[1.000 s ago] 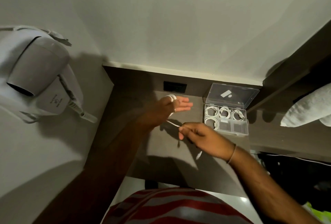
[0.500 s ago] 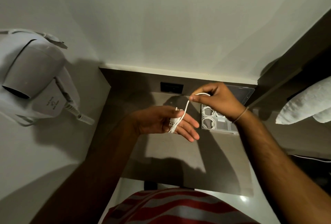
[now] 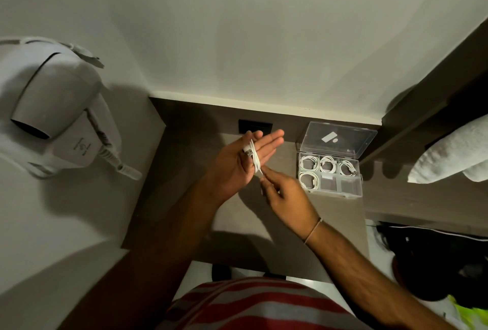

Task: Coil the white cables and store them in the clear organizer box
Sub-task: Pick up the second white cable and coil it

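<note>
1. Nearest the camera, over the front half of the surface (image 3: 158, 197), the right hand (image 3: 284, 195) has its fingers (image 3: 266, 179) pinched together on the free tail of the cable (image 3: 254, 158), just below the left palm.
2. Just beyond it, the left hand (image 3: 245, 160) is held palm up with its fingers straight and close together. The cable is wound in several turns across them, and a USB plug lies against the palm near the thumb. This hand is not closed; the loops sit around it.
3. The cable looks thin, light and limp, with a smooth jacket, so I judge the turns would spring loose or slide off the fingers if tension on the tail were dropped. The best hold is probably a pinch across the whole bundle at its middle, with the tail tucked in, rather than by a plug.
4. Farther off, at the back right corner of the surface, the box (image 3: 330, 192) stands with its lid (image 3: 340, 142) tipped back open. Four coils (image 3: 307, 164) fill the three rear compartments and the front left one. Two front compartments look free for this cable.
5. Mounted on the left wall, well apart from the work, is a hairdryer (image 3: 52, 107).
</note>
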Action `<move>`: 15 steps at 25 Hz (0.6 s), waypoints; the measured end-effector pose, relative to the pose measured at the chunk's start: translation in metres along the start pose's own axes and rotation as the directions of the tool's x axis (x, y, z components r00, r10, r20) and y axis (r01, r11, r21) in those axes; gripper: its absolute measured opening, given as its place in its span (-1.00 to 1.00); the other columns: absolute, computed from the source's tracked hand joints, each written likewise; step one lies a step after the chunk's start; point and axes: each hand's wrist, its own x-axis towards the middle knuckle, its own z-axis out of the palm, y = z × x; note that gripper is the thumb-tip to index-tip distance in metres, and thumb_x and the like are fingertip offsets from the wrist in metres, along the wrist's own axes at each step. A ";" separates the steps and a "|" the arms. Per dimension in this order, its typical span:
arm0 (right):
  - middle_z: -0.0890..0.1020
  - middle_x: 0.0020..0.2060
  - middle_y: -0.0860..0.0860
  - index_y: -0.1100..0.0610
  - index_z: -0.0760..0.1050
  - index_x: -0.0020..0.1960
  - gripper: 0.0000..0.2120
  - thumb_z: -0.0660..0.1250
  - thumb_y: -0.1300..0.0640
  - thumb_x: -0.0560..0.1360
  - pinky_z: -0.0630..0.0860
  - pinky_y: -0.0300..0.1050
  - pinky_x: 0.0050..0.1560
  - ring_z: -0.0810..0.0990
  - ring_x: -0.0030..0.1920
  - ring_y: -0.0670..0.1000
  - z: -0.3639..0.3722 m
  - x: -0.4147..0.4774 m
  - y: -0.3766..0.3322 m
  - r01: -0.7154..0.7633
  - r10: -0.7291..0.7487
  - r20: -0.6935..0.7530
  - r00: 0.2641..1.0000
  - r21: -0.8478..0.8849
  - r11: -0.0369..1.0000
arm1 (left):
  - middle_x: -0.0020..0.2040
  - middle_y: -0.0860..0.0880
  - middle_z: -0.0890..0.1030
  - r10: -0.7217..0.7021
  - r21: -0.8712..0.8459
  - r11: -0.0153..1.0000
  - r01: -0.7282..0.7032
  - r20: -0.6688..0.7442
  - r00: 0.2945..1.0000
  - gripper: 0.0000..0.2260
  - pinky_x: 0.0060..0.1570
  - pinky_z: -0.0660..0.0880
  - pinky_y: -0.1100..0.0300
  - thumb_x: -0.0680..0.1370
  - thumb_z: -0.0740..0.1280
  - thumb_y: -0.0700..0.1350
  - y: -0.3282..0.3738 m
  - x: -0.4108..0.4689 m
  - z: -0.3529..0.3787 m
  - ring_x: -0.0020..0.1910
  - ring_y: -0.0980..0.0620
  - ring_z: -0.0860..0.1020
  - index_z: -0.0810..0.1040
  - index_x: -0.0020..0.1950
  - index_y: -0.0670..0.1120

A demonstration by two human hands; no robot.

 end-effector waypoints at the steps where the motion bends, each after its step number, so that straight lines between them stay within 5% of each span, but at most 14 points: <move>1: 0.75 -0.16 -0.15 -0.02 0.66 0.30 -0.72 0.35 0.17 0.64 0.61 -0.12 -0.11 0.65 -0.21 -0.17 -0.005 -0.002 -0.001 -0.009 0.001 -0.078 0.997 -0.108 0.994 | 0.52 -0.24 0.50 0.026 0.037 0.999 -0.026 -0.014 1.000 -0.74 0.66 0.13 0.00 0.66 0.23 -0.01 -0.002 0.000 0.003 0.39 -0.10 0.62 0.65 -0.01 -0.11; 4: 0.81 -0.02 -0.11 -0.04 0.72 0.19 -0.77 0.48 0.10 0.55 0.71 -0.05 -0.09 0.72 -0.18 -0.15 -0.016 -0.006 -0.002 0.013 -0.066 -0.240 0.969 -0.218 0.976 | 0.53 -0.23 0.45 0.161 0.253 0.953 -0.166 0.041 0.986 -0.71 0.56 0.35 0.09 0.56 0.34 0.12 -0.015 0.000 0.008 0.43 -0.04 0.57 0.50 0.10 -0.08; 8: 0.74 -0.12 -0.14 -0.09 0.63 0.21 -0.77 0.38 0.06 0.57 0.67 -0.06 -0.09 0.70 -0.17 -0.12 -0.019 -0.009 -0.008 0.101 -0.120 -0.131 0.984 -0.147 0.984 | 0.49 -0.18 0.56 0.076 0.313 0.947 -0.072 -0.002 0.997 -0.71 0.30 0.60 0.15 0.79 0.09 0.02 -0.021 -0.001 0.004 0.50 -0.11 0.53 0.54 0.18 -0.10; 11: 0.74 -0.12 -0.13 -0.05 0.62 0.24 -0.78 0.38 0.08 0.62 0.68 -0.02 -0.10 0.73 -0.14 -0.10 -0.025 -0.008 -0.004 0.108 -0.120 -0.106 0.987 -0.113 0.988 | 0.47 -0.18 0.58 0.038 0.319 0.947 -0.033 -0.007 0.999 -0.68 0.31 0.61 0.07 0.80 0.07 0.01 -0.021 -0.001 0.002 0.49 -0.11 0.54 0.53 0.29 -0.13; 15: 0.73 -0.17 -0.17 -0.02 0.63 0.20 -0.71 0.57 0.11 0.50 0.69 -0.21 -0.11 0.74 -0.18 -0.11 -0.024 -0.006 -0.005 0.023 0.001 -0.275 0.962 0.083 0.996 | 0.48 -0.19 0.57 0.049 0.285 0.957 -0.054 0.027 0.998 -0.62 0.39 0.57 0.03 0.80 0.03 -0.01 -0.028 -0.002 0.003 0.49 -0.12 0.53 0.47 0.44 -0.19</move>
